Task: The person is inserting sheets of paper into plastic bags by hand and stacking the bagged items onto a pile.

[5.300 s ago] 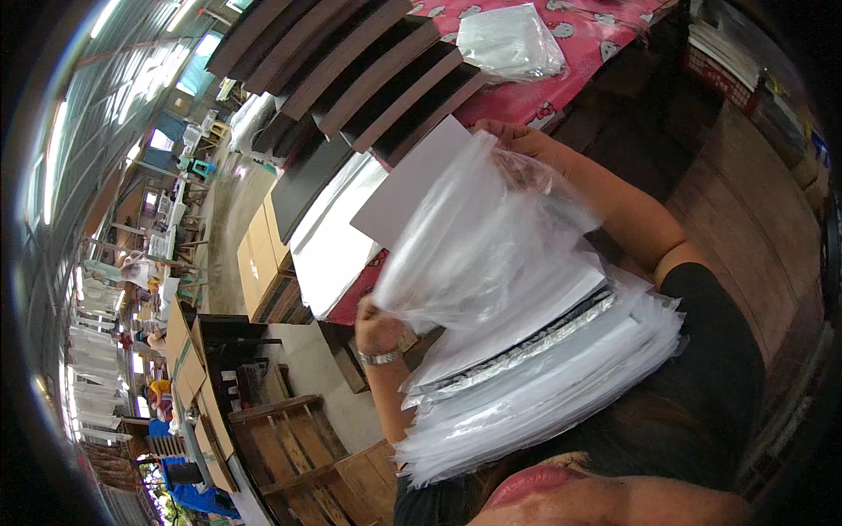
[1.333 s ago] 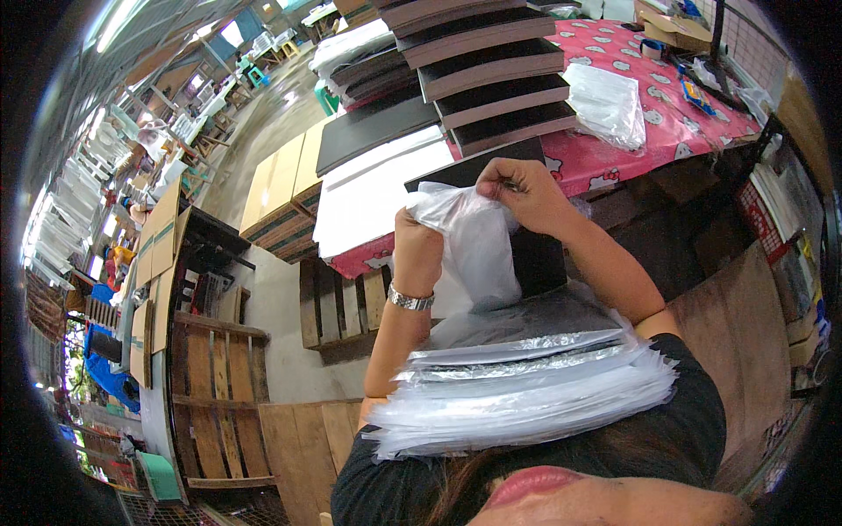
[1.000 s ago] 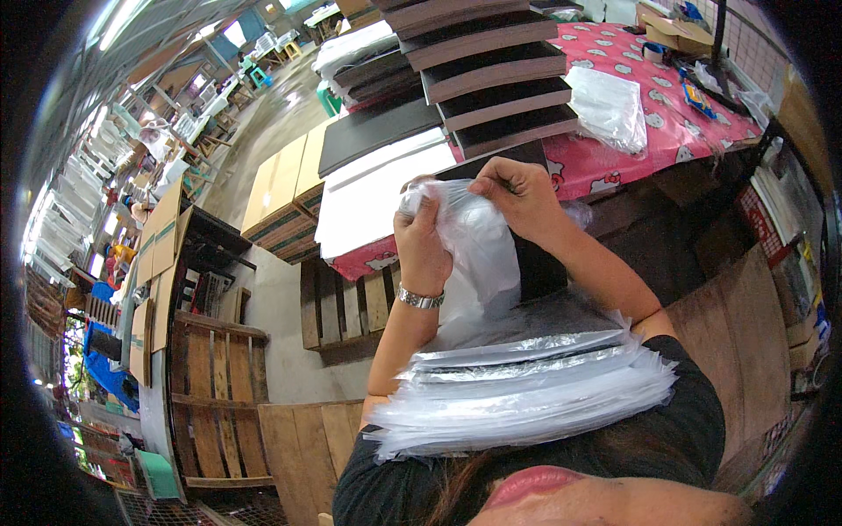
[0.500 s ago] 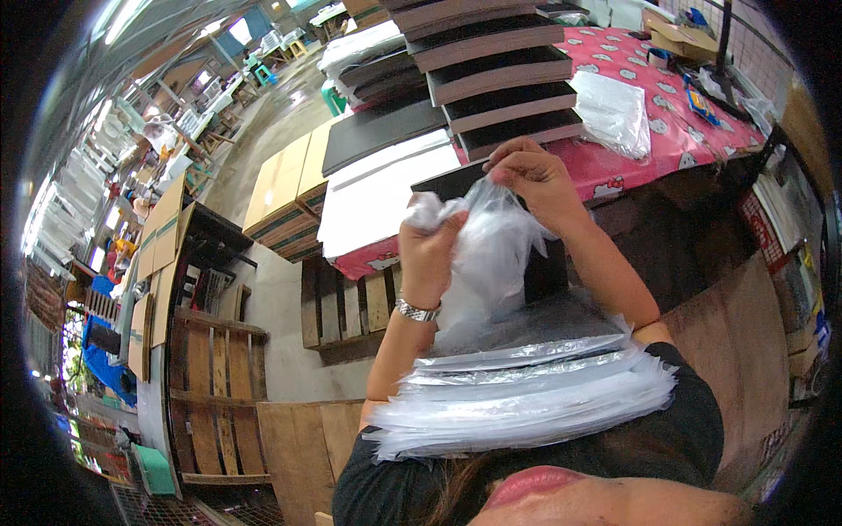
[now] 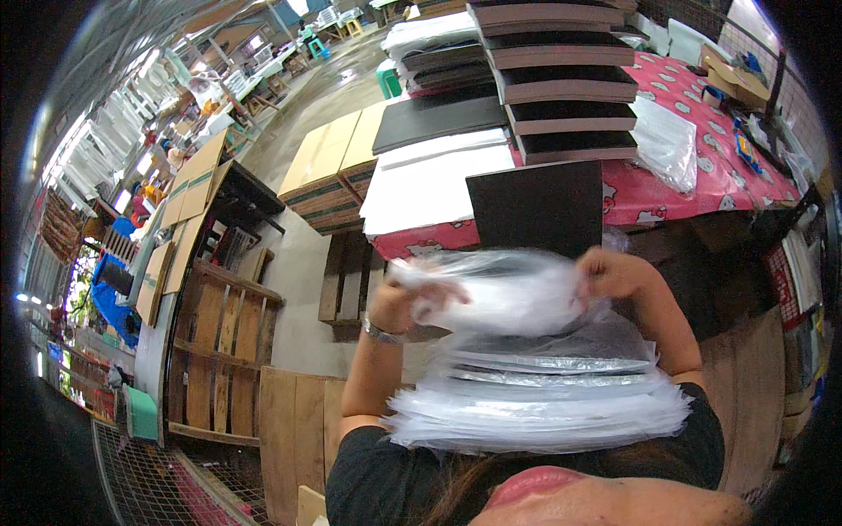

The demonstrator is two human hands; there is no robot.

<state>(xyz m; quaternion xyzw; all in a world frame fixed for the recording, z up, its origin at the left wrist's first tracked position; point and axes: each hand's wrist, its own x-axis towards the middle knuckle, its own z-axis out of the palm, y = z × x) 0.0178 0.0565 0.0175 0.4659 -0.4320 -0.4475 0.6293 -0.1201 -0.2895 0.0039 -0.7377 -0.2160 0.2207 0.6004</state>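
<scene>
Between my two hands a clear plastic bag [image 5: 517, 294] is stretched wide, smeared by motion. My left hand [image 5: 405, 302] is closed on its left side, fingers blurred against the film. At the opposite side my right hand [image 5: 611, 275] pinches the bag, its fingers curled. Directly below lies a thick stack of clear plastic bags [image 5: 544, 394], close against my chest. Just beyond the held bag, a black square panel [image 5: 537, 206] is at the table edge, its lower part covered by the bag.
A pink patterned cloth [image 5: 645, 203] covers the table. On it stand a tall pile of black-topped slabs [image 5: 570, 114], white sheets [image 5: 434, 188] and a plastic-wrapped packet [image 5: 667, 145]. Cardboard boxes [image 5: 320, 167] stand left, near wooden pallets [image 5: 224, 342]. People sit far left.
My hands have moved apart and lower, toward me, spreading the bag that was bunched between them. The view has shifted left, and the black panel is now largely uncovered.
</scene>
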